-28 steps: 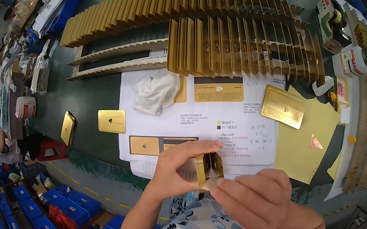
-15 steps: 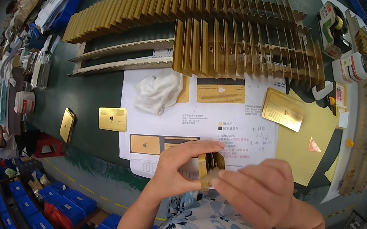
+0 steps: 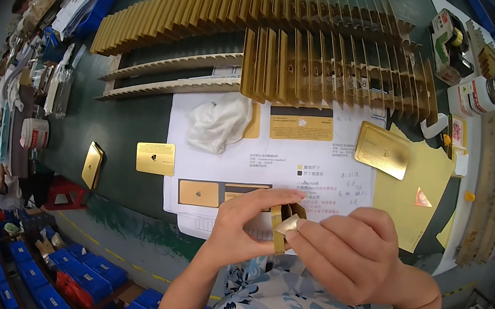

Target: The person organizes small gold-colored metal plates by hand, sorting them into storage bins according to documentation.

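Note:
My left hand (image 3: 239, 225) grips gold metal cards (image 3: 278, 232) upright by their edges, with the thumb below and the fingers above. How many cards it holds is hard to make out. My right hand (image 3: 352, 254) pinches a small, flat, pale shiny piece (image 3: 289, 223) against the inner side of those cards; its exact kind is unclear. Beyond the hands, printed paper sheets (image 3: 273, 159) lie on the table. On them rest a bunched white cloth (image 3: 216, 126) and, to the right, gold cards (image 3: 383, 151). A single gold card (image 3: 155, 158) lies left of my hands.
Slotted racks (image 3: 174, 86) with rows of standing gold cards (image 3: 340, 72) span the far side. At left stands a small stack of gold cards (image 3: 92, 166). A yellow sheet (image 3: 414, 195), a white jar (image 3: 477, 93) and a tape dispenser (image 3: 452, 48) are at right. Blue bins (image 3: 87, 272) fill the lower left.
My right hand's pale piece has tilted and now shows its flat face between the cards. Both hands stay in nearly the same place. The view has shifted slightly.

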Demonstrator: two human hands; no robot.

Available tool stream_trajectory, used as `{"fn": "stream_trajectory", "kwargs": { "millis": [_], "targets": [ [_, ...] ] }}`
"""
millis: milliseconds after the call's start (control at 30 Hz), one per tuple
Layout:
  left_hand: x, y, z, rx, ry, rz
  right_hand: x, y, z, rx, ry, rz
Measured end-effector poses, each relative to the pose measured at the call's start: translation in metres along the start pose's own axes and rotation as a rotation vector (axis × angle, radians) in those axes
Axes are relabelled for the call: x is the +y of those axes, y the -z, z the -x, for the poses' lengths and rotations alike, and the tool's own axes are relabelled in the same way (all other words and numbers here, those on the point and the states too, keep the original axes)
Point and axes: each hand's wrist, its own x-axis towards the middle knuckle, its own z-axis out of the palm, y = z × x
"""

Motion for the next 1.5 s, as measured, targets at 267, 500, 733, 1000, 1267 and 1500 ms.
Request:
{"fn": "stream_trajectory", "kwargs": {
  "millis": [267,500,733,1000,1267,1500],
  "targets": [
    [-0.001,-0.002,0.0,0.01,-0.014,-0.029,-0.011,0.014,0.027,-0.191,0.06,-0.302],
    [-0.001,0.0,-0.002,0.008,-0.057,-0.068,0.002,0.007,0.026,-0.002,-0.543,-0.558],
    [0.002,-0.001,-0.001,0.028,-0.039,-0.082,0.012,-0.004,0.014,-0.119,-0.6,-0.901],
    [-0.006,-0.002,0.0,0.023,-0.047,-0.05,0.012,-0.016,0.005,-0.214,-0.533,-0.994],
    [0.0,0.002,0.002,-0.006,-0.014,-0.095,0.009,-0.017,0.001,-0.151,-0.565,-0.956],
    [0.002,0.002,0.0,-0.009,-0.004,-0.023,0.01,-0.016,0.004,-0.156,-0.57,-0.938]
  ]
}}
